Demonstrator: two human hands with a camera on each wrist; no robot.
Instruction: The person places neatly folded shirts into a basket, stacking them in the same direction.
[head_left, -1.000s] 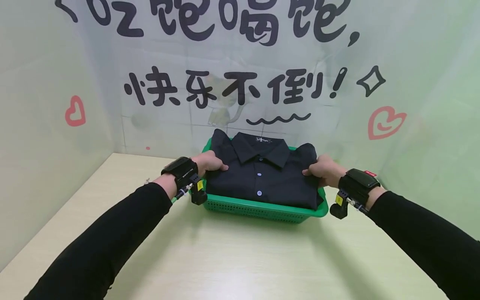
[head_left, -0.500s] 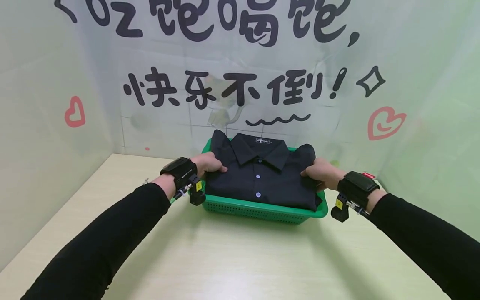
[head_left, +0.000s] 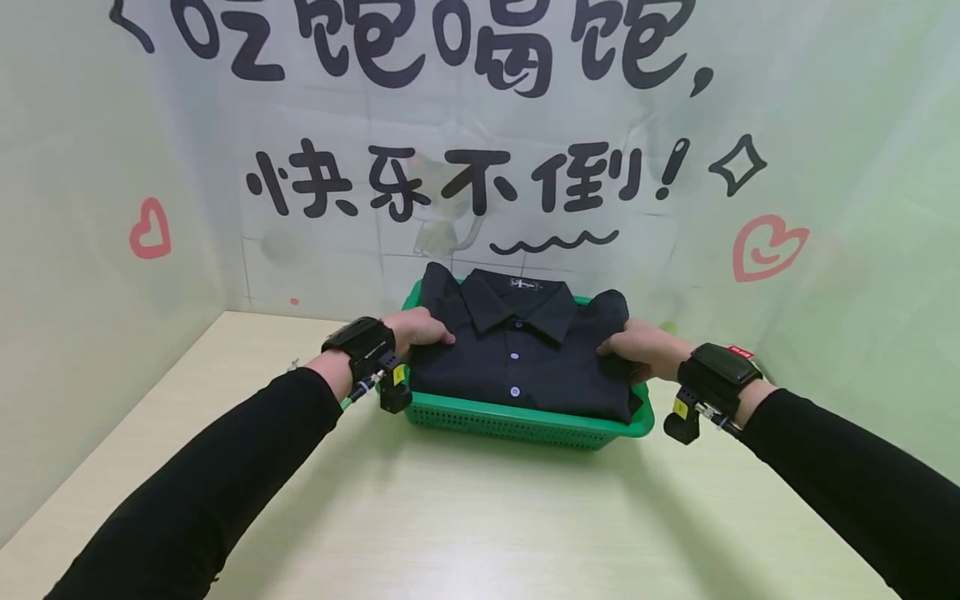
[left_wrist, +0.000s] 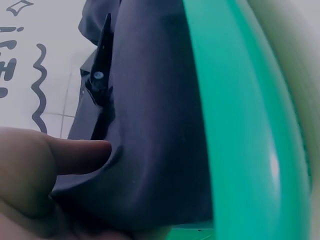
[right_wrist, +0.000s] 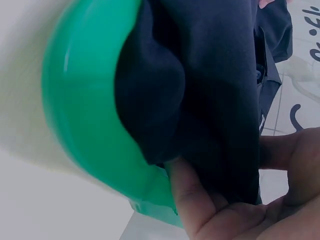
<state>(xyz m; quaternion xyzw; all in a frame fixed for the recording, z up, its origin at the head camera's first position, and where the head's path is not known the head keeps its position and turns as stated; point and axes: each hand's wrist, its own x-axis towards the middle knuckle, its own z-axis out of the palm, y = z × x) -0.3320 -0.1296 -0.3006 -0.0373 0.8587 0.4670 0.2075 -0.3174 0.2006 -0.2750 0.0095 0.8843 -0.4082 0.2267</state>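
A folded black button-up shirt (head_left: 483,367) lies in a green plastic basket (head_left: 517,415), collar toward the back wall. My left hand (head_left: 420,325) grips the shirt's left side. In the left wrist view the thumb (left_wrist: 82,155) presses on top of the cloth while the other fingers are mostly hidden beneath it. On the opposite side my right hand (head_left: 641,346) holds the shirt's right edge. The right wrist view shows its thumb (right_wrist: 275,152) on the upper face and a finger (right_wrist: 187,192) tucked under the fold, just inside the basket's rim (right_wrist: 90,100).
The basket stands on a pale wooden table (head_left: 480,517), close to the back wall. A white sheet (head_left: 315,258) with black writing and red hearts covers that wall. Side walls (head_left: 97,333) rise at left and right.
The right hand has shifted very slightly inward along the shirt's edge. The left hand keeps its hold, and the shirt stays in the basket. The head view has tilted up a little.
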